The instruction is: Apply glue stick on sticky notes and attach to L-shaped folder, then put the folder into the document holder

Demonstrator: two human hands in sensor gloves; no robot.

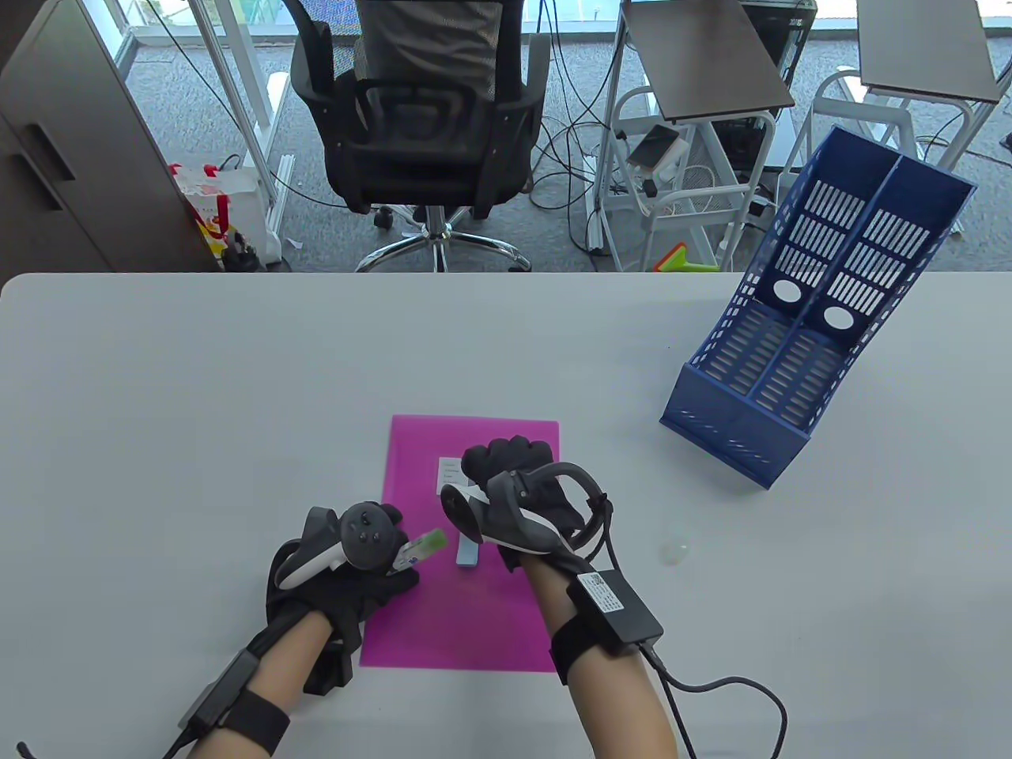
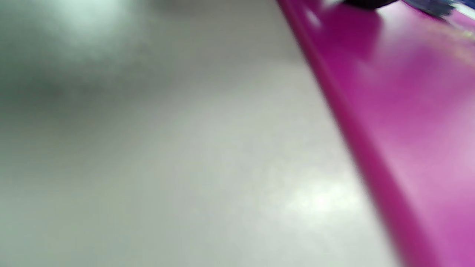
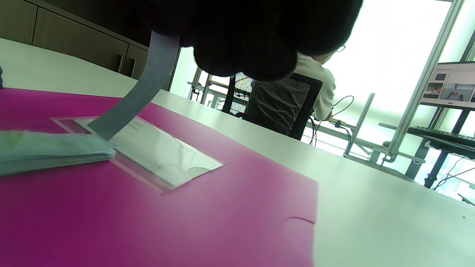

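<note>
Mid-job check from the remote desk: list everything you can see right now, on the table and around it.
folder: 1, magenta, flat on the table's near middle, label pocket on its front
sticky notes: 1 pad, blue, lying on the folder; top sheet peeled upward
glue stick: 1, green tip, over the folder's left part
cap: 1, clear, on the table right of the folder
document holder: 1, blue, two slots, far right of the table
table: 1, white
office chair: 1, black, behind the table
cabinet: 1, dark, far left
left hand: black glove, grip on the glue stick
right hand: black glove, pinching the peeled sheet
</note>
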